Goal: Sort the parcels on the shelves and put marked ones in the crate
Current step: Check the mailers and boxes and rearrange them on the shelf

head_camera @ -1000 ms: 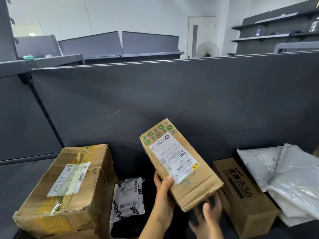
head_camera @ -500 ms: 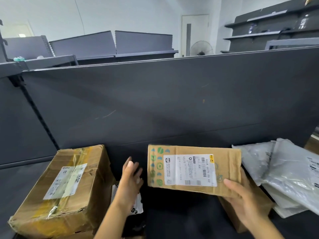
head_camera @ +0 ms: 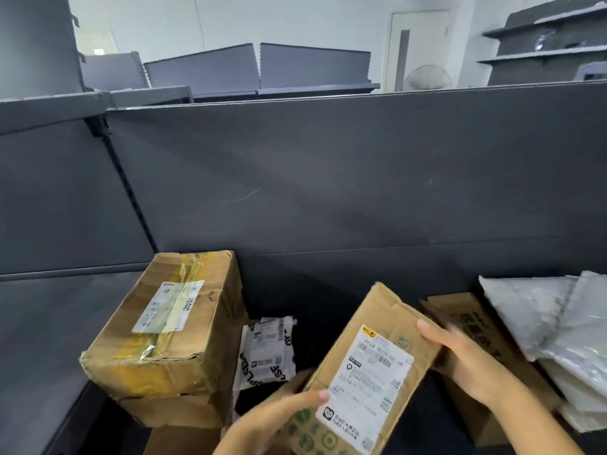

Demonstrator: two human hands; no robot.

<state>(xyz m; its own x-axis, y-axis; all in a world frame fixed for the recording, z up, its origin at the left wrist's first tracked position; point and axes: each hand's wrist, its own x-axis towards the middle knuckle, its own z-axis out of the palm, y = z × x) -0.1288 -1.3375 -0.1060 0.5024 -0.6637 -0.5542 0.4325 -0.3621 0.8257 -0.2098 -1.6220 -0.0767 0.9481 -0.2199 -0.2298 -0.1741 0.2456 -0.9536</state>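
I hold a flat brown cardboard parcel [head_camera: 368,366] with a white shipping label and green printed icons, tilted, label facing me, above the dark shelf [head_camera: 59,339]. My left hand [head_camera: 272,418] grips its lower left end, thumb across the front. My right hand [head_camera: 460,356] holds its upper right edge with fingers curled round it. A large taped brown box [head_camera: 164,336] sits at the left on top of another box. Between the large box and my parcel lies a small white mailer [head_camera: 269,349] with black lettering.
A brown carton with black print [head_camera: 466,316] lies behind my right hand. Grey plastic mailer bags [head_camera: 558,330] are piled at the right. A tall dark back panel [head_camera: 328,178] closes the shelf behind. More shelving, a door and a fan stand in the room beyond.
The parcel has turned from level to steeply tilted and has come lower and closer. My left hand, free half a second ago, now grips its lower end.
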